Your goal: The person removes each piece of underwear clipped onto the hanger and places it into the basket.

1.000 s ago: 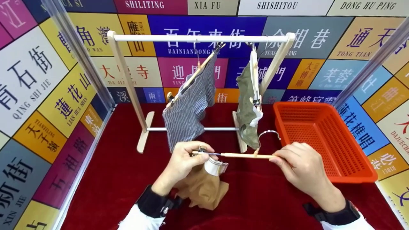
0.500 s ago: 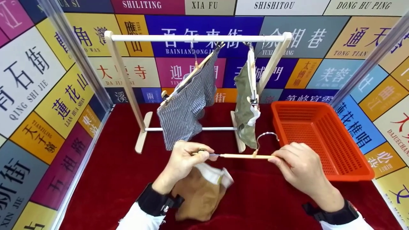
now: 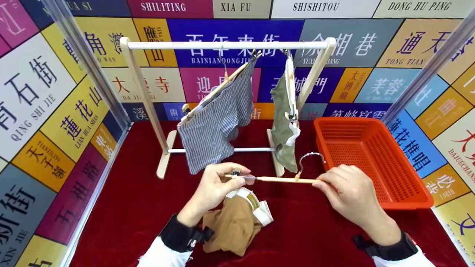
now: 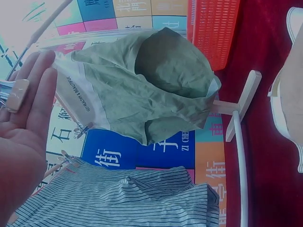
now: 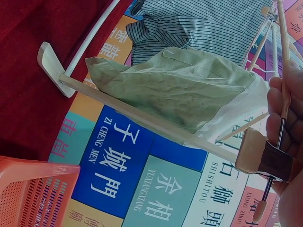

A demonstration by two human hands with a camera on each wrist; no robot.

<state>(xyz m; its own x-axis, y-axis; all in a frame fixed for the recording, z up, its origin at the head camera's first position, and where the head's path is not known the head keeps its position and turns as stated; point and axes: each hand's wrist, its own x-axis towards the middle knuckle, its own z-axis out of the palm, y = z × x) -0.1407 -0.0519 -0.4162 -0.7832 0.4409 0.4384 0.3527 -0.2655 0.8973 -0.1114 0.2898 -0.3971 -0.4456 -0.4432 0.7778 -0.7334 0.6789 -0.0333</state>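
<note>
Level in front of me is a clip hanger [image 3: 280, 180], a thin wooden bar with a metal hook pointing up. My left hand [image 3: 217, 187] pinches its left end around a clip [image 3: 236, 171]. At the other end, the thumb and fingers of my right hand [image 3: 350, 198] grip the bar. The right wrist view shows a wooden clip [image 5: 251, 151] on the dark metal rod by that hand. Below the left hand, brown underpants [image 3: 233, 226] with a white waistband lie crumpled on the red cloth, apart from the hanger.
Behind the hands stands a wooden rack [image 3: 230, 45]. Striped shorts [image 3: 219, 122] and green underpants [image 3: 284, 129] hang from it on clip hangers. A red plastic basket [image 3: 374, 202] stands at the right. Printed panels [image 3: 35, 98] wall in the sides and back.
The brown underpants have dropped from just under the left hand to lower on the cloth, their waistband now spread. Both hands keep hold of the hanger. The striped shorts have swung slightly left.
</note>
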